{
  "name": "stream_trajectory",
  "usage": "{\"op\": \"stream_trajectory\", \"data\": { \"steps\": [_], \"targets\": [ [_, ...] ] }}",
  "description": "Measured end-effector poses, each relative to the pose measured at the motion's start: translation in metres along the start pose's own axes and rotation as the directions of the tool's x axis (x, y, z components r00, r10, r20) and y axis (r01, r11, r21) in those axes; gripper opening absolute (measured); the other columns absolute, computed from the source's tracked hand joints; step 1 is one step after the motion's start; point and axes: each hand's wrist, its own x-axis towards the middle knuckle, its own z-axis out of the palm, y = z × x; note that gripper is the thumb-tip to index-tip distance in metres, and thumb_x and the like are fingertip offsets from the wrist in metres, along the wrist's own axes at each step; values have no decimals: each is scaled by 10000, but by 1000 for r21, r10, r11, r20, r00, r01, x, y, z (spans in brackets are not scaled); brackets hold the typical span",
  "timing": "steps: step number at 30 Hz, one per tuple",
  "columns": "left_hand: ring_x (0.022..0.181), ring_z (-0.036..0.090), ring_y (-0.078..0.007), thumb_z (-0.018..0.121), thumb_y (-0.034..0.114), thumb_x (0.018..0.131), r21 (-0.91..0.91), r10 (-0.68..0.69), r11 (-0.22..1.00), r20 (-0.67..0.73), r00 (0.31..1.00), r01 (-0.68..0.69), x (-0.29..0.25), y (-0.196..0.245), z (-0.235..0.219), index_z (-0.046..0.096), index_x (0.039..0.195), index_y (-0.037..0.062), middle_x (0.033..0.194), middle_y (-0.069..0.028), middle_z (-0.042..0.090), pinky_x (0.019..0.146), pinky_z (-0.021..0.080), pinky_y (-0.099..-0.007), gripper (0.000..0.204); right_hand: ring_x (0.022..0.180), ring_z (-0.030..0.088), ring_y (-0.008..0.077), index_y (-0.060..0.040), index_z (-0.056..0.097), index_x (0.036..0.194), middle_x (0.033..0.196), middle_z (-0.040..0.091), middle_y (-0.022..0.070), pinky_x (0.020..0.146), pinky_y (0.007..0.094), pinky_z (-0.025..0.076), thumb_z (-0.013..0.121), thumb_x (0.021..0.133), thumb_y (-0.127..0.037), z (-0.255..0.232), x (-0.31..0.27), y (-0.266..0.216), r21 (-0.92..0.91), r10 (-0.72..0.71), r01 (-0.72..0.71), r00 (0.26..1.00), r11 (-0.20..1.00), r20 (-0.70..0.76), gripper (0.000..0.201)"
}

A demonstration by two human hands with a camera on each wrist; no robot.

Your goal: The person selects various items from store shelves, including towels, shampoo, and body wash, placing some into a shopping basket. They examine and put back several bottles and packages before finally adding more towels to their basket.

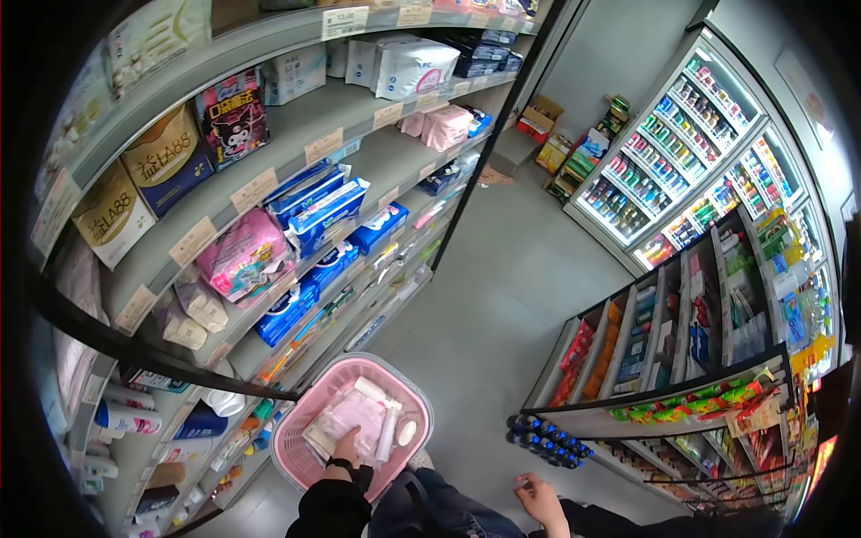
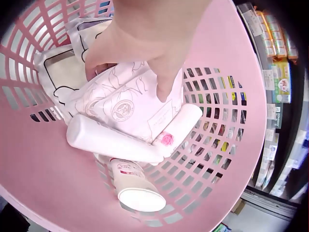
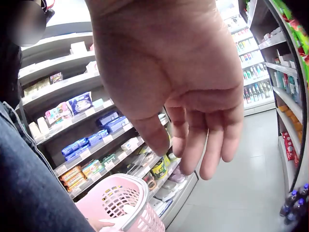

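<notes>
A pink plastic basket [image 1: 283, 437] stands at the person's front, below the shelf edge. Reaching down into it, the left hand [image 2: 145, 43] grips a pale pink soft packet [image 2: 120, 104] with line drawings, thumb on one side and fingers on the other. Against that packet lie a white bottle [image 2: 108, 140] and a white tube with a rose print [image 2: 178, 128]. Nearer the basket wall is a white-capped tube [image 2: 137, 188]. White pouches [image 2: 63, 77] with black outlines lie behind the packet. Away from the basket, the right hand [image 1: 541, 502] hangs with loosely curled fingers, holding nothing.
Shelves on the left carry pink packs [image 1: 247, 255], blue packs [image 1: 318, 215] and boxes [image 1: 166, 161]. On the right is a snack rack [image 1: 655, 332], with dark bottles [image 1: 547, 439] on the floor beside it. Drink fridges [image 1: 668, 134] and cartons [image 1: 538, 117] stand at the back.
</notes>
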Motion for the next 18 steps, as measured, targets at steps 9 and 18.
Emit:
{"op": "stream_trajectory", "data": {
  "steps": [9, 18],
  "targets": [
    [992, 586, -246, 764, 195, 697, 17, 389, 915, -310, 867, -404, -51, 39, 31, 575, 1157, -49, 1148, -146, 601, 820, 481, -347, 554, 703, 668, 265, -23, 613, 1037, 752, 662, 168, 669, 334, 511, 636, 808, -120, -7, 19, -21, 45, -92, 91, 996, 995, 12, 250],
    [794, 657, -186, 770, 5, 620, 339, 676, 735, -287, 679, -588, -185, 92, 19, 664, 1016, -37, 908, -92, 692, 680, 511, -304, 412, 675, 647, 263, -9, 632, 1041, 739, 653, 163, 648, 330, 497, 639, 821, -143, -5, 64, -65, 77, -326, 317, 932, 945, 161, 258]
  ]
}}
